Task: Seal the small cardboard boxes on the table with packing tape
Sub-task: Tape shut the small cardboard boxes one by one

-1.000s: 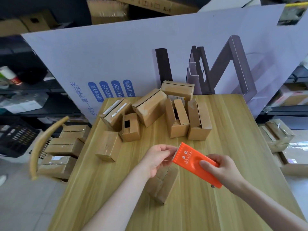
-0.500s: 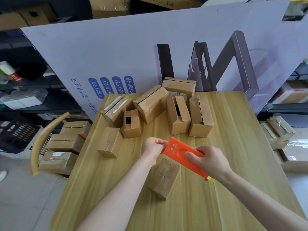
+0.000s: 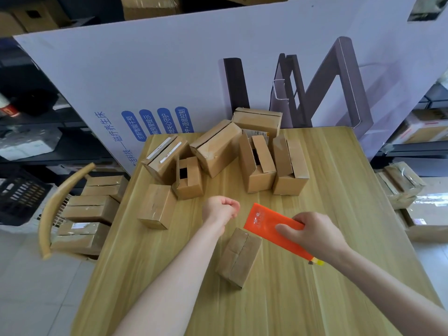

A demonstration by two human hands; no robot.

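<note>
1. left hand point(image 3: 221, 209): forearm comes in from lower left; wrist roughly straight; fingers curled into a loose fist with the fingertips turned toward the right hand; nothing visible inside it; can't tell if it pinches clear tape
2. right hand point(image 3: 315, 236): forearm comes in from lower right; fingers wrapped over the top face of the orange tape dispenser point(image 3: 269, 225), clamped on its near half; thumb hidden
3. hands apart; the dispenser's free end points up-left toward the left hand and stops short of it; a yellow tip point(image 3: 319, 262) sticks out behind the heel of the right hand
4. task box point(image 3: 238, 257): small cardboard box, flaps closed, centre seam running along its length; it lies on the table just below both hands, between the two forearms; the dispenser's lower edge overlaps its far right corner in view; contact can't be told; tape on the seam can't be told either
5. just left of the left hand: closed box point(image 3: 157, 206), standing alone; just beyond the left hand: gapped box point(image 3: 189, 178) with a dark opening between its flaps
6. further beyond both hands: box cluster point(image 3: 217, 147), several tipped and leaning on each other, some flaps ajar
7. wooden table point(image 3: 339, 214) under all of it
8. far left of the left arm: chair point(image 3: 60, 209) with stacked boxes on the seat; behind the cluster: white printed board point(image 3: 169, 69)
</note>
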